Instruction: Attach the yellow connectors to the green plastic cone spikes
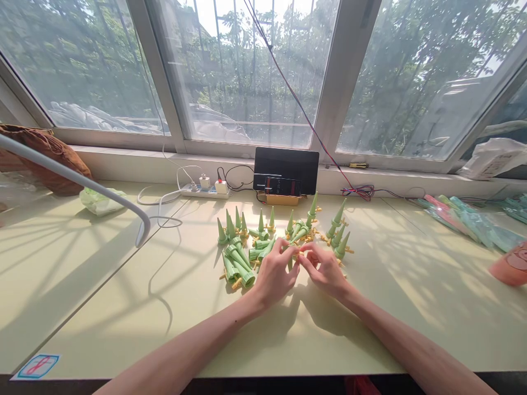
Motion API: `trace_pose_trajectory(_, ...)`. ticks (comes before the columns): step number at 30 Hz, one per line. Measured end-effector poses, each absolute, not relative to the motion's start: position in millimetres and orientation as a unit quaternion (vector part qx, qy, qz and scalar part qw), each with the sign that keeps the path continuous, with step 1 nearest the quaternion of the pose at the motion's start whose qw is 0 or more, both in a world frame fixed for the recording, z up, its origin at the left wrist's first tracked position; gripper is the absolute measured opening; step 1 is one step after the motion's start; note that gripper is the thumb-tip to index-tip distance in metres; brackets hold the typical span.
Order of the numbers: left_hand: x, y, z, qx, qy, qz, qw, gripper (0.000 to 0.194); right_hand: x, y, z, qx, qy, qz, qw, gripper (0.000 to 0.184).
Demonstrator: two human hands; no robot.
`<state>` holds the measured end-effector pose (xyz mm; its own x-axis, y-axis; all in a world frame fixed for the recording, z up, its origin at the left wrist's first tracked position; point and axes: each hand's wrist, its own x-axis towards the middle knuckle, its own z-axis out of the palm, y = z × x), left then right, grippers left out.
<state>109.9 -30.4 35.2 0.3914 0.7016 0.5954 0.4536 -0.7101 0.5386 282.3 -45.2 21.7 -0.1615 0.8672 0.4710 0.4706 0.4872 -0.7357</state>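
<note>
Near the front of a group of green plastic plant-watering spikes, my left hand (274, 271) is closed around a green watering spike (290, 263), mostly hidden by the fingers. Against it, my right hand (327, 270) pinches a small yellow valve (301, 253) between thumb and fingers. The fingertips of both hands nearly meet. Several spikes lie in a pile (239, 262) left of my left hand, with yellow valves on some. Other spikes stand upright on their wide ends behind the hands, such as a tall spike (337, 216) at the right.
A dark tablet (286, 164) and a phone (282, 186) lean behind the spikes. A power strip (205, 191) with cables is at the back left. A grey curved bar (82, 175) crosses the left side. Plastic bags (473, 219) and an orange cup (510, 266) are at the right.
</note>
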Motion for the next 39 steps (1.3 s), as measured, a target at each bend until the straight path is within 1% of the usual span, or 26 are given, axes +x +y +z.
trace_pose_trajectory(3,109.9,-30.4,35.4,0.823,0.351,0.424,0.145,0.011,282.5,-44.1,20.3,-0.460,-0.731,0.212,0.457,0.016)
trace_pose_trajectory(9,109.4,-30.3,34.5,0.826,0.351,0.418,0.144,0.013,284.0,-41.3,16.5,-0.475,-0.729,0.198,0.451,0.029)
trace_pose_trajectory(16,108.5,-30.0,33.9,0.823,0.353,0.422,0.143,0.012,284.3,-43.6,17.9,-0.464,-0.733,0.217,0.447,0.019)
trace_pose_trajectory(23,109.4,-30.1,34.3,0.826,0.348,0.418,0.147,0.012,283.9,-41.4,17.6,-0.466,-0.733,0.209,0.449,0.030)
trace_pose_trajectory(30,109.5,-29.3,34.9,0.824,0.352,0.423,0.137,0.013,284.5,-44.0,18.6,-0.465,-0.735,0.210,0.446,0.023)
trace_pose_trajectory(37,109.6,-29.3,34.3,0.827,0.349,0.422,0.127,0.012,285.2,-40.6,16.2,-0.466,-0.738,0.202,0.445,0.030)
trace_pose_trajectory(39,109.5,-29.2,34.4,0.827,0.349,0.422,0.129,0.013,285.2,-40.9,16.5,-0.467,-0.738,0.202,0.444,0.029)
